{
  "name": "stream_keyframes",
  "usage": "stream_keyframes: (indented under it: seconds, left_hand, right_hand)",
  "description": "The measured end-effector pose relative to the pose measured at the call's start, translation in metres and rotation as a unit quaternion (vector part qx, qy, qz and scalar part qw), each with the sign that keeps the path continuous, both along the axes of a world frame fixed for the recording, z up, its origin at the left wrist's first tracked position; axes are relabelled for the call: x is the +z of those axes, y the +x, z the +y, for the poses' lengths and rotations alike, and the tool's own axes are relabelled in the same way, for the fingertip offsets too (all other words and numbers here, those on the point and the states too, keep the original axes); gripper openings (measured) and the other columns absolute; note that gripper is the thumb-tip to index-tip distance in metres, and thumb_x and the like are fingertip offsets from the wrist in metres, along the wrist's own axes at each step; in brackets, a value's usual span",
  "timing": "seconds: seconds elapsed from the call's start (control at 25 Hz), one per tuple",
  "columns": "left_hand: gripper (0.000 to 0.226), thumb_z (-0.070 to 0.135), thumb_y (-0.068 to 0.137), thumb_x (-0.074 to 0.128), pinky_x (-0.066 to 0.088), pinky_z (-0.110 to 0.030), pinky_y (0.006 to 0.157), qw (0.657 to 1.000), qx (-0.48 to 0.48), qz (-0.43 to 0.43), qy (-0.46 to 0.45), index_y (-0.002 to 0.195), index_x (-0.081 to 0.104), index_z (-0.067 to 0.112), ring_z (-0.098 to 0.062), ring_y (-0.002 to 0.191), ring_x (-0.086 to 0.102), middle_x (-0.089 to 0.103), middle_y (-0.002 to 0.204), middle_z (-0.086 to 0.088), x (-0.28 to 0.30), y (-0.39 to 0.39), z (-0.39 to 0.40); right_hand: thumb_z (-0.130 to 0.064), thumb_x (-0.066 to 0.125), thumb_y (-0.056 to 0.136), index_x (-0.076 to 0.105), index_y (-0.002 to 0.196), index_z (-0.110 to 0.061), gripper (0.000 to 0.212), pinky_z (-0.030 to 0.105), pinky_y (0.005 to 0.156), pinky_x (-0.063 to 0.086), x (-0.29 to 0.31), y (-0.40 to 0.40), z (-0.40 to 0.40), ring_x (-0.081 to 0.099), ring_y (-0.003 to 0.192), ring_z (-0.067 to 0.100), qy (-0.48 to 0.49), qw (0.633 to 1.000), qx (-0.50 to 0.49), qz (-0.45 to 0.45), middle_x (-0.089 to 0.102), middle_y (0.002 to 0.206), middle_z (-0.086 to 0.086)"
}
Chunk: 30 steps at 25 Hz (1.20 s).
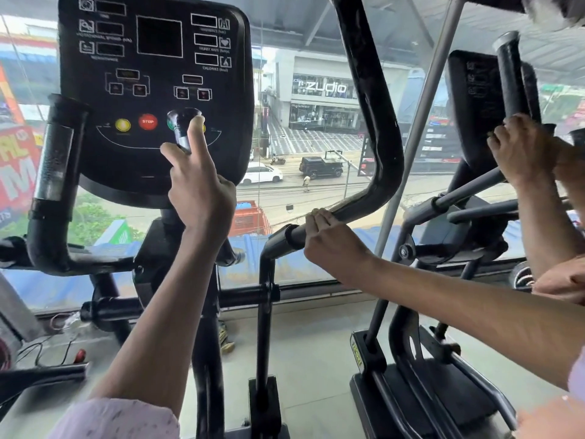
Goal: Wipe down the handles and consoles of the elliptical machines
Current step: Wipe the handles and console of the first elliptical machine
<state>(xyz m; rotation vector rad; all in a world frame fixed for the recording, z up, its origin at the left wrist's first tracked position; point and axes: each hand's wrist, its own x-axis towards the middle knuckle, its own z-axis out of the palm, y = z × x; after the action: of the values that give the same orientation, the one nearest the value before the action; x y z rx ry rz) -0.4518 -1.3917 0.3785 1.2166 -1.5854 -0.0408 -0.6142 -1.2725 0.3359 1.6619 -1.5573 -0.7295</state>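
Observation:
The black console of the near elliptical, with a red STOP button, fills the upper left. My left hand grips the short upright handle in front of the console, index finger stretched up along it. The matching handle stands free at the left. My right hand curls over the lower bend of the long swinging handle bar. A small brownish edge shows under its fingertips; I cannot tell whether it is a cloth.
A second elliptical with its console stands at the right, where another person's hand holds its upright handle. A grey slanted pole runs between the machines. A window wall is close ahead. Cables and a red object lie on the floor at the left.

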Motion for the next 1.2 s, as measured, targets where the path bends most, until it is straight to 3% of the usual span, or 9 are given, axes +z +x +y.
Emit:
stream_keyframes:
  seconds: [0.08, 0.16, 0.4, 0.48, 0.6, 0.88, 0.96, 1.12, 1.2]
  left_hand:
    - [0.09, -0.014, 0.073, 0.056, 0.036, -0.034, 0.052, 1.0, 0.003, 0.0, -0.001, 0.147, 0.029, 0.03, -0.026, 0.065, 0.045, 0.043, 0.118, -0.017, 0.001, -0.001, -0.002]
    - [0.089, -0.014, 0.073, 0.057, 0.034, -0.033, 0.051, 1.0, 0.0, 0.0, 0.0, 0.147, 0.029, 0.029, -0.025, 0.065, 0.045, 0.042, 0.118, -0.017, -0.001, -0.001, -0.002]
    - [0.092, -0.014, 0.072, 0.055, 0.037, -0.035, 0.054, 1.0, -0.005, 0.002, 0.001, 0.148, 0.028, 0.03, -0.025, 0.066, 0.044, 0.042, 0.12, -0.017, -0.002, 0.001, -0.003]
    - [0.094, -0.015, 0.071, 0.057, 0.037, -0.034, 0.053, 1.0, 0.004, 0.003, 0.0, 0.149, 0.028, 0.031, -0.023, 0.067, 0.045, 0.043, 0.12, -0.016, -0.001, -0.001, -0.004]
    - [0.095, -0.014, 0.071, 0.058, 0.037, -0.034, 0.052, 1.0, 0.01, 0.001, -0.004, 0.149, 0.028, 0.032, -0.024, 0.066, 0.046, 0.043, 0.118, -0.015, -0.001, -0.004, -0.005]
    - [0.092, -0.013, 0.073, 0.056, 0.034, -0.033, 0.05, 1.0, 0.013, -0.006, -0.004, 0.149, 0.029, 0.029, -0.023, 0.063, 0.044, 0.043, 0.116, -0.016, -0.003, -0.003, -0.003]
    - [0.091, -0.013, 0.073, 0.055, 0.033, -0.034, 0.051, 1.0, 0.009, -0.005, -0.003, 0.149, 0.028, 0.029, -0.025, 0.063, 0.043, 0.043, 0.117, -0.017, -0.003, -0.005, -0.005]
    - [0.09, -0.012, 0.073, 0.056, 0.034, -0.035, 0.053, 1.0, 0.016, -0.004, 0.001, 0.149, 0.028, 0.029, -0.027, 0.063, 0.041, 0.042, 0.121, -0.019, 0.0, -0.001, -0.002]
    - [0.09, -0.012, 0.074, 0.056, 0.035, -0.035, 0.053, 1.0, 0.014, -0.005, -0.001, 0.149, 0.028, 0.029, -0.026, 0.064, 0.042, 0.042, 0.12, -0.018, 0.001, -0.001, -0.001]
  right_hand:
    - [-0.002, 0.06, 0.09, 0.06, 0.123, 0.012, 0.036, 0.053, 0.104, 0.045, -0.023, 0.002, -0.014, 0.058, 0.115, 0.051, -0.039, 0.995, -0.075, 0.053, 0.056, 0.125, 0.04]
    - [-0.001, 0.059, 0.09, 0.056, 0.126, 0.015, 0.04, 0.056, 0.105, 0.044, -0.032, 0.002, -0.028, 0.056, 0.118, 0.052, -0.071, 0.996, -0.06, -0.002, 0.052, 0.128, 0.043]
    - [-0.009, 0.066, 0.074, 0.076, 0.099, 0.002, 0.029, 0.048, 0.091, 0.055, -0.081, 0.004, -0.045, 0.069, 0.095, 0.042, 0.014, 0.999, -0.041, 0.014, 0.069, 0.105, 0.031]
    - [0.0, 0.057, 0.077, 0.072, 0.104, 0.01, 0.032, 0.049, 0.093, 0.053, -0.077, -0.004, -0.045, 0.067, 0.099, 0.045, -0.006, 0.999, -0.002, 0.034, 0.067, 0.109, 0.036]
    - [0.003, 0.064, 0.078, 0.066, 0.111, 0.016, 0.036, 0.051, 0.094, 0.052, -0.061, -0.017, -0.053, 0.065, 0.102, 0.047, -0.051, 0.997, 0.029, 0.057, 0.064, 0.111, 0.039]
    - [-0.009, 0.061, 0.089, 0.058, 0.125, 0.013, 0.042, 0.057, 0.099, 0.047, -0.069, 0.002, -0.07, 0.059, 0.111, 0.052, -0.008, 0.994, -0.053, 0.095, 0.058, 0.124, 0.038]
    - [-0.011, 0.063, 0.089, 0.065, 0.12, 0.005, 0.035, 0.052, 0.096, 0.051, -0.065, 0.001, -0.074, 0.063, 0.106, 0.046, -0.014, 0.993, -0.077, 0.085, 0.064, 0.118, 0.032]
    - [-0.021, 0.07, 0.09, 0.073, 0.098, -0.021, 0.01, 0.039, 0.08, 0.053, -0.05, 0.018, -0.099, 0.066, 0.082, 0.024, -0.002, 0.995, -0.087, -0.043, 0.071, 0.09, 0.003]
    - [-0.014, 0.067, 0.09, 0.072, 0.105, -0.016, 0.015, 0.044, 0.084, 0.054, -0.051, 0.024, -0.097, 0.067, 0.086, 0.027, 0.012, 0.997, -0.077, -0.016, 0.071, 0.096, 0.009]
